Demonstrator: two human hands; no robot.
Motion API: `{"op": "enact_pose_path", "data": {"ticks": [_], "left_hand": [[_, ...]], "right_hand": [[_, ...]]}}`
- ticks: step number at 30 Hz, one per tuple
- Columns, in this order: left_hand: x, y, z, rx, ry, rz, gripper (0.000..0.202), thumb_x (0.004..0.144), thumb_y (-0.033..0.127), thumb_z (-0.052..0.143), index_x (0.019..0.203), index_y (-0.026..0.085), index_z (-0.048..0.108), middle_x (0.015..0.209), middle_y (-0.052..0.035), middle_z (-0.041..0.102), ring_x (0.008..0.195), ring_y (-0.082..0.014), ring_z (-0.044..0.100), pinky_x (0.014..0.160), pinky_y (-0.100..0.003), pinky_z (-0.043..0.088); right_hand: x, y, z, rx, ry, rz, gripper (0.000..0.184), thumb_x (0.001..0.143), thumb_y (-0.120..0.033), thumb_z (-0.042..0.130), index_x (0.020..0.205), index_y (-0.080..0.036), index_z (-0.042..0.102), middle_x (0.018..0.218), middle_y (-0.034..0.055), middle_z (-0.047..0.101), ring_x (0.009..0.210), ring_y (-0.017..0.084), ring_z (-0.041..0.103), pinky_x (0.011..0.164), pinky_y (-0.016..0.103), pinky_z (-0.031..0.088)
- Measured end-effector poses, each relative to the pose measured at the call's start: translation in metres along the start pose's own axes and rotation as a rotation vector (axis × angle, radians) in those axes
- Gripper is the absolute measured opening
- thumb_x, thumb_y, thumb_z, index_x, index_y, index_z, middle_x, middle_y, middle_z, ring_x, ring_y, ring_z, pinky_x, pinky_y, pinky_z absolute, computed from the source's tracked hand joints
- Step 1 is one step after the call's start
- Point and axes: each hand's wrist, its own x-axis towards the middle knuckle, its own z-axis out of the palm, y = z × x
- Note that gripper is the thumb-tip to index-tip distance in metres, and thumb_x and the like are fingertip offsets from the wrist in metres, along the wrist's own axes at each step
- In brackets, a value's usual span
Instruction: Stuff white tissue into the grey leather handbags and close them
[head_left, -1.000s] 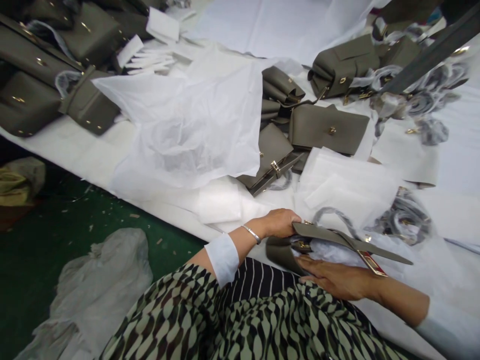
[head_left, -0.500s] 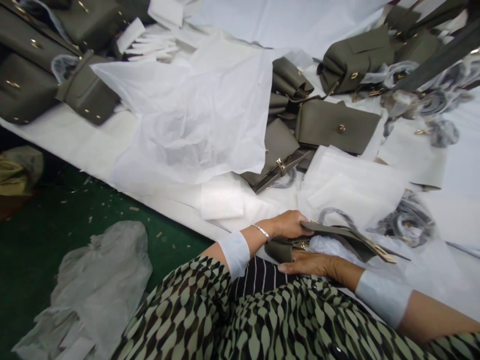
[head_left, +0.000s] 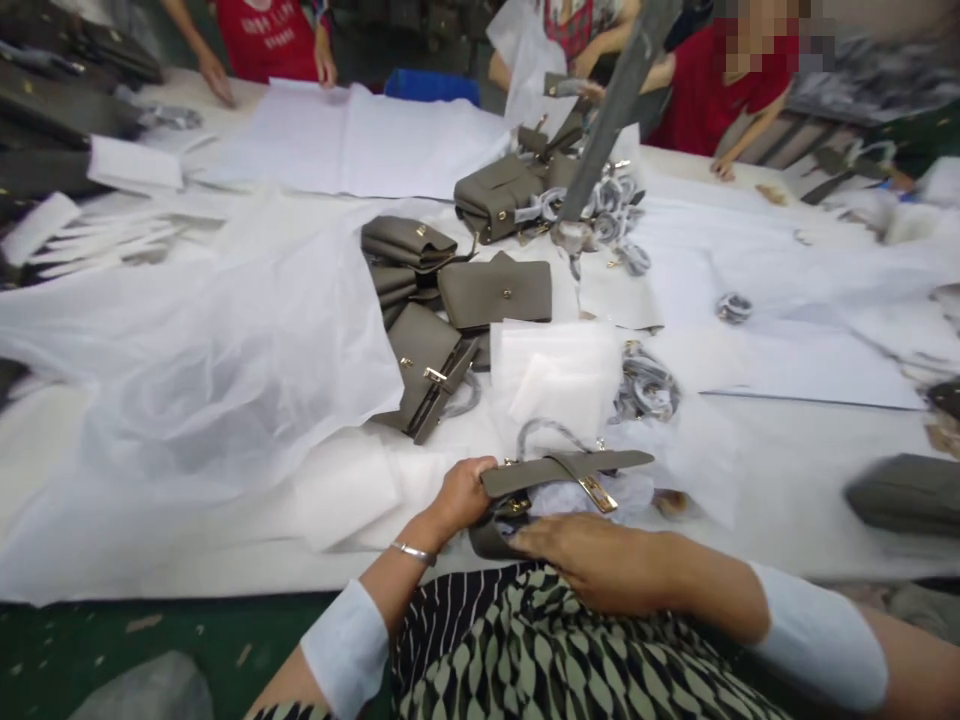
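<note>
With left hand (head_left: pixel 461 494) gripping bag (head_left: pixel 489 542) by flap (head_left: pixel 526 474), right hand (head_left: pixel 594 556) flat at its front: seemingly stuffed, not yet fastened.

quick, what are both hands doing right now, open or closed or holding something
Left hand: closed, holding the end of the flap of the handbag.
Right hand: fingers extended at the bag's front; whether it grips cannot be told.
</note>
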Motion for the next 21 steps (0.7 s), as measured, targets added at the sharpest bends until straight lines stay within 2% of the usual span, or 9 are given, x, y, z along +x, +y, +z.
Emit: {"op": "enact_pose_path", "data": {"ticks": [3, 5, 6, 9, 11, 13, 15, 18, 21], "left_hand": [[0.0, 0.005, -0.006, 0.093, -0.004, -0.047, 0.018, 0.08, 0.022, 0.049, 0.063, 0.018, 0.052, 0.064, 0.0021, 0.056, 0.068, -0.0134, 0.052, 0.063, -0.022, 0.037], [-0.007, 0.012, -0.011, 0.16, 0.019, -0.105, 0.02, 0.084, 0.025, 0.046, 0.067, 0.018, 0.053, 0.066, 0.0011, 0.057, 0.068, -0.0149, 0.053, 0.063, -0.023, 0.037], [-0.013, 0.016, -0.014, 0.224, 0.032, -0.14, 0.02, 0.087, 0.028, 0.045, 0.071, 0.019, 0.055, 0.069, 0.0001, 0.059, 0.069, -0.0162, 0.054, 0.062, -0.025, 0.037], [-0.04, 0.033, -0.021, 0.55, 0.078, -0.158, 0.024, 0.092, 0.032, 0.039, 0.084, 0.019, 0.058, 0.079, -0.005, 0.063, 0.07, -0.022, 0.058, 0.064, -0.032, 0.04], [-0.059, 0.045, -0.021, 0.721, 0.137, -0.067, 0.029, 0.095, 0.032, 0.035, 0.085, 0.018, 0.059, 0.081, -0.0074, 0.064, 0.073, -0.0244, 0.059, 0.069, -0.036, 0.043], [-0.073, 0.054, -0.016, 0.704, 0.205, 0.076, 0.03, 0.096, 0.032, 0.034, 0.091, 0.018, 0.06, 0.086, -0.0089, 0.064, 0.082, -0.0244, 0.06, 0.077, -0.038, 0.046], [-0.076, 0.061, -0.004, 0.614, 0.215, 0.196, 0.029, 0.094, 0.034, 0.04, 0.11, 0.018, 0.058, 0.1, -0.011, 0.065, 0.095, -0.0237, 0.06, 0.086, -0.036, 0.048], [-0.062, 0.071, 0.019, 0.609, 0.028, 0.246, 0.054, 0.085, 0.041, 0.059, 0.132, 0.018, 0.046, 0.12, -0.0137, 0.06, 0.109, -0.0265, 0.058, 0.092, -0.036, 0.05], [-0.041, 0.087, 0.037, 0.695, -0.138, 0.155, 0.071, 0.077, 0.04, 0.069, 0.138, 0.019, 0.041, 0.129, -0.0157, 0.055, 0.116, -0.0323, 0.055, 0.095, -0.042, 0.049]], "right_hand": [[-0.045, 0.021, -0.008, -0.101, 0.267, 0.085, 0.041, 0.092, -0.028, 0.043, 0.13, -0.021, 0.054, 0.129, 0.0101, 0.058, 0.116, 0.024, 0.054, 0.103, 0.041, 0.04], [-0.064, 0.042, 0.001, -0.208, 0.461, 0.198, 0.045, 0.09, -0.028, 0.047, 0.133, -0.017, 0.05, 0.135, 0.0142, 0.052, 0.123, 0.028, 0.047, 0.106, 0.047, 0.036], [-0.069, 0.052, 0.007, -0.239, 0.512, 0.229, 0.05, 0.089, -0.029, 0.049, 0.136, -0.016, 0.046, 0.138, 0.015, 0.049, 0.126, 0.029, 0.043, 0.107, 0.049, 0.035], [-0.067, 0.064, 0.023, -0.238, 0.504, 0.217, 0.064, 0.086, -0.03, 0.055, 0.145, -0.018, 0.033, 0.14, 0.0134, 0.046, 0.128, 0.029, 0.039, 0.107, 0.051, 0.033], [-0.059, 0.061, 0.028, -0.21, 0.463, 0.177, 0.067, 0.085, -0.03, 0.057, 0.147, -0.021, 0.03, 0.139, 0.0114, 0.048, 0.124, 0.029, 0.041, 0.106, 0.051, 0.032], [-0.052, 0.056, 0.029, -0.173, 0.432, 0.13, 0.066, 0.085, -0.026, 0.056, 0.146, -0.026, 0.032, 0.139, 0.009, 0.048, 0.122, 0.028, 0.042, 0.105, 0.05, 0.032], [-0.051, 0.055, 0.029, -0.137, 0.409, 0.088, 0.062, 0.086, -0.023, 0.053, 0.144, -0.028, 0.035, 0.139, 0.0074, 0.048, 0.121, 0.027, 0.043, 0.104, 0.047, 0.034], [-0.058, 0.061, 0.031, -0.125, 0.365, 0.034, 0.056, 0.087, -0.023, 0.051, 0.141, -0.026, 0.04, 0.133, 0.0087, 0.052, 0.117, 0.026, 0.045, 0.101, 0.044, 0.037], [-0.064, 0.07, 0.036, -0.137, 0.384, 0.052, 0.059, 0.086, -0.027, 0.054, 0.142, -0.016, 0.037, 0.132, 0.0145, 0.051, 0.118, 0.028, 0.046, 0.102, 0.045, 0.037]]}}
